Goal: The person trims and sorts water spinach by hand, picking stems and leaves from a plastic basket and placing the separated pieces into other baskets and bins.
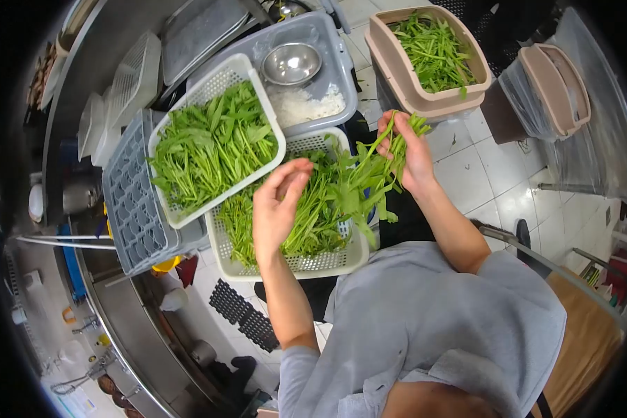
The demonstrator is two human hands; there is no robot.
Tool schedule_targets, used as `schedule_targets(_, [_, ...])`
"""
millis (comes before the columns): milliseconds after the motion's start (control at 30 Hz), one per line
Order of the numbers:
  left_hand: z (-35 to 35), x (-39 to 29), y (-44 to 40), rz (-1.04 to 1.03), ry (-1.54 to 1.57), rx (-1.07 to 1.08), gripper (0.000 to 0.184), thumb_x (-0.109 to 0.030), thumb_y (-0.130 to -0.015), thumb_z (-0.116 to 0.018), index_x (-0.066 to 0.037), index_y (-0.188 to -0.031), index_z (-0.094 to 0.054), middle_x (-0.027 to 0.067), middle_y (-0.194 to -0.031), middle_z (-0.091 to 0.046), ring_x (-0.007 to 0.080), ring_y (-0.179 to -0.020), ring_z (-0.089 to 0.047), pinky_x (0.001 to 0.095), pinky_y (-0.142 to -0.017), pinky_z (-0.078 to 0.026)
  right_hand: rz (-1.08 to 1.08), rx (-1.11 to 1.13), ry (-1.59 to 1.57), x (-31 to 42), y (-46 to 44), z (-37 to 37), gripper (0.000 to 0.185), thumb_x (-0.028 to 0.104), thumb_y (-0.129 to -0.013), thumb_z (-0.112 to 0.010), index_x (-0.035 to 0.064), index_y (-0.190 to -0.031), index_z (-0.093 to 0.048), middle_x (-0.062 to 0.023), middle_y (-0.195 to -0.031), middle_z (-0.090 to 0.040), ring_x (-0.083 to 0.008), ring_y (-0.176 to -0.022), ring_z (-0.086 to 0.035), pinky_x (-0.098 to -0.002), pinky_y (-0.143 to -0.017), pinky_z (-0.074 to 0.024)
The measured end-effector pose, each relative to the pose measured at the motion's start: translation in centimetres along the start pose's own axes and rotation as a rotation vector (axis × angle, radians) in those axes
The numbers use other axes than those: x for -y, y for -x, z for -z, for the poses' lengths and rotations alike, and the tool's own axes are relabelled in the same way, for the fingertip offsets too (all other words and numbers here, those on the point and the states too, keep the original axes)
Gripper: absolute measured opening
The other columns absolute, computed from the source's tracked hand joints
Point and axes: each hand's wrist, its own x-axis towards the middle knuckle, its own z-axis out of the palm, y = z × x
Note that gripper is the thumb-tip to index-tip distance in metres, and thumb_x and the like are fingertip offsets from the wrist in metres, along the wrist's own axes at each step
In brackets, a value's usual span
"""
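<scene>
My right hand (412,150) is closed around a bunch of leafy green stems (369,177), whose leaves hang to the left. My left hand (279,205), its fingers curled toward the thumb, is over the lower white basket (313,266); whether anything is between its fingertips cannot be made out. Leafy greens (313,223) lie in that basket. A second white basket (263,111), full of greens (216,143), overlaps it at the upper left.
A grey tub (338,59) holds a metal bowl (291,64) and white powdery material. A beige bin (383,42) with green stems stands beyond my right hand, beside another lined bin (554,90). Grey racks (136,202) are at left.
</scene>
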Motion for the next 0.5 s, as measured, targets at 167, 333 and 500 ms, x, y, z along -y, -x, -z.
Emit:
schedule_targets(167, [0.0, 1.6, 2.5, -0.028, -0.074, -0.003, 0.022, -0.007, -0.096, -0.061, 0.002, -0.116, -0.065, 0.0084, -0.108, -0.069, 0.0150, -0.103, -0.063, 0.0276, -0.092, -0.048, 0.007, 0.000, 0.149, -1.7, 0.8, -2.4, 0.027, 0.025, -0.096, -0.063, 0.0002, -0.107, -0.060, -0.0051, -0.089, -0.059, -0.0090, -0.063, -0.049, -0.0239, -0.053, -0.0391])
schedule_targets(333, [0.1, 2.2, 2.8, -0.067, -0.188, -0.047, 0.022, -0.010, -0.096, -0.062, 0.000, -0.114, -0.066, 0.0078, -0.109, -0.069, 0.0142, -0.102, -0.063, 0.0269, -0.090, -0.048, -0.037, -0.012, 0.186, -3.1, 1.3, -3.6, 0.025, 0.023, -0.096, -0.063, -0.0002, -0.105, -0.060, -0.0045, -0.088, -0.058, -0.0088, -0.063, -0.049, -0.0240, -0.053, -0.0393])
schedule_targets(500, [-1.3, 1.7, 2.4, -0.282, -0.493, -0.106, 0.030, -0.011, -0.086, -0.071, 0.000, -0.113, -0.066, 0.0158, -0.107, -0.069, 0.0285, -0.100, -0.066, 0.0349, -0.089, -0.049, -0.084, 0.004, 0.209, -4.4, 2.2, -4.6, 0.021, 0.020, -0.095, -0.065, 0.0004, -0.103, -0.061, -0.0033, -0.086, -0.058, -0.0078, -0.063, -0.049, -0.0229, -0.051, -0.0380])
